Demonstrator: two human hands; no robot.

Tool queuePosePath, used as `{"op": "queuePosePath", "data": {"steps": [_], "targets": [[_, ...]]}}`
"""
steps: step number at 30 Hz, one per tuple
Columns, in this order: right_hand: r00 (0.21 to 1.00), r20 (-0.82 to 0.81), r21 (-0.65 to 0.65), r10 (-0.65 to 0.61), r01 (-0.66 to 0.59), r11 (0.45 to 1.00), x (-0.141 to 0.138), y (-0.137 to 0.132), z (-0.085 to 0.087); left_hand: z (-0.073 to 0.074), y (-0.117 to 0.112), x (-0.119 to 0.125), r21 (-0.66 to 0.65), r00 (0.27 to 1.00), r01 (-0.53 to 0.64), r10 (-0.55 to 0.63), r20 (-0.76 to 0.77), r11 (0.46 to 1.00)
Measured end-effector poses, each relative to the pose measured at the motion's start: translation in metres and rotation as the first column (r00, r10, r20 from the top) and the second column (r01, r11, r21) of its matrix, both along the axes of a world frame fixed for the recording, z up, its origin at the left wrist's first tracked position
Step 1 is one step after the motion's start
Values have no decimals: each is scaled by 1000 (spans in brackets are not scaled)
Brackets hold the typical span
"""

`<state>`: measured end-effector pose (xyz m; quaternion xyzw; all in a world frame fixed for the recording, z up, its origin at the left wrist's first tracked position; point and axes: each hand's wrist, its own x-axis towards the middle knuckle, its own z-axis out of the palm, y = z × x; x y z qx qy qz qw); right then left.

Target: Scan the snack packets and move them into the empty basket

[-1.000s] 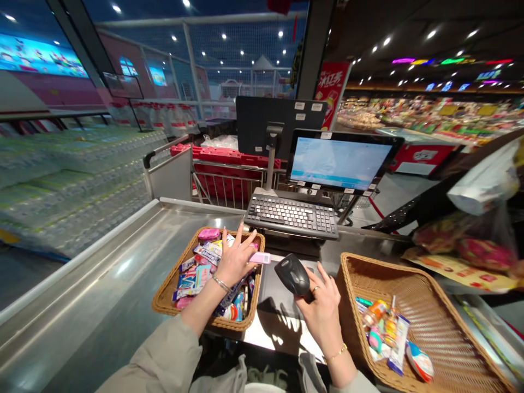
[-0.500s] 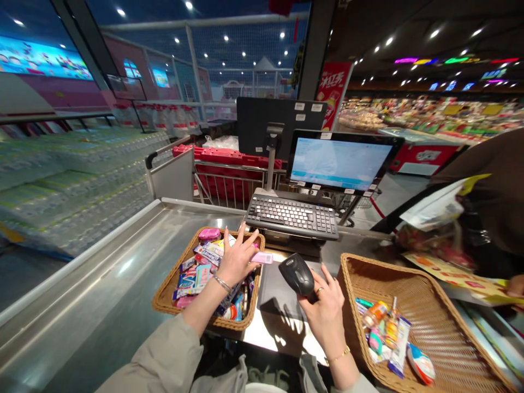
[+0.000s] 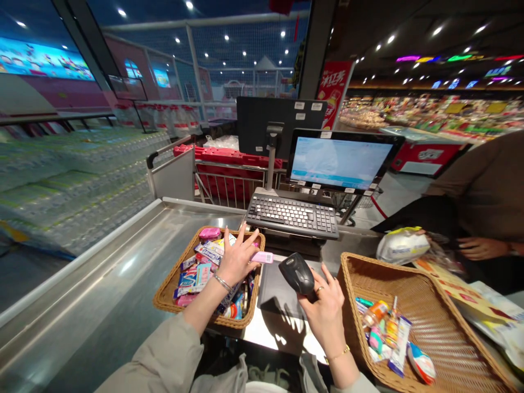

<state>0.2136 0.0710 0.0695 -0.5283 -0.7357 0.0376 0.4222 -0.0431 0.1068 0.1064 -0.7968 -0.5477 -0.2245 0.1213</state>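
Observation:
My left hand (image 3: 237, 256) is above the right side of a wicker basket (image 3: 166, 292) full of packaged sweets. Between thumb and fingers it grips a small pink pack (image 3: 262, 257), whose barcode end sticks out to the right; the rest is hidden by the hand. My right hand (image 3: 325, 300) holds a black barcode scanner (image 3: 296, 274), its head pointing left toward the pink pack, a short gap apart. Right of that hand stands a second wicker basket (image 3: 434, 311) with several small items, among them an orange bottle (image 3: 375, 314) and a wrapped bar (image 3: 398, 346).
A keyboard (image 3: 292, 214) and a lit monitor (image 3: 341, 164) stand behind the baskets. The steel counter (image 3: 135, 262) extends left. Bagged goods (image 3: 403, 245) lie beyond the right basket, near another person's hand (image 3: 477, 248). A cart (image 3: 225, 183) stands behind the counter.
Both my hands, the pink pack and the scanner stay nearly still. At the right, the other person's bagged goods have come down onto the counter, and that person's hand has drawn back.

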Motion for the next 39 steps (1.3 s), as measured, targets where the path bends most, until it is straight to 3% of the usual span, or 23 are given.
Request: {"op": "queuePosePath", "data": {"steps": [26, 39], "targets": [[1000, -21, -20, -22, 22, 1000, 4, -2, 9, 7, 2, 5, 2, 999, 35, -35, 0, 999], [993, -68, 21, -96, 98, 995, 13, -2, 3, 14, 5, 15, 2, 999, 51, -51, 0, 999]]}}
